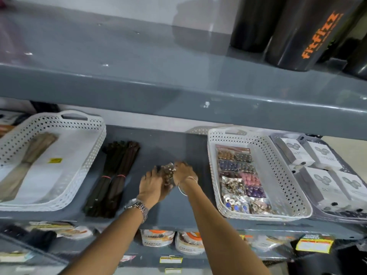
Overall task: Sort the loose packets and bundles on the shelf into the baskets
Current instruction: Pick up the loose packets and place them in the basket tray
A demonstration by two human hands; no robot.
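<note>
On the grey shelf (158,147), my left hand (152,185) and my right hand (183,171) press together from both sides on a stack of clear packets (168,173) with small shiny pieces inside. To their left lie two dark brown bundles (115,175) tied with red bands. A white lattice basket (297,187) to the right holds rows of colourful bead and stud packets (238,179). A second white lattice basket (87,155) on the left holds a pale beige bundle (29,155) and white sheets.
Further right is a dark tray (278,137) holding white boxes (321,167). Black cylinders (301,32) stand on the upper shelf, whose front lip (178,96) overhangs the work area. The lower shelf carries pouches (158,238) and labelled packs.
</note>
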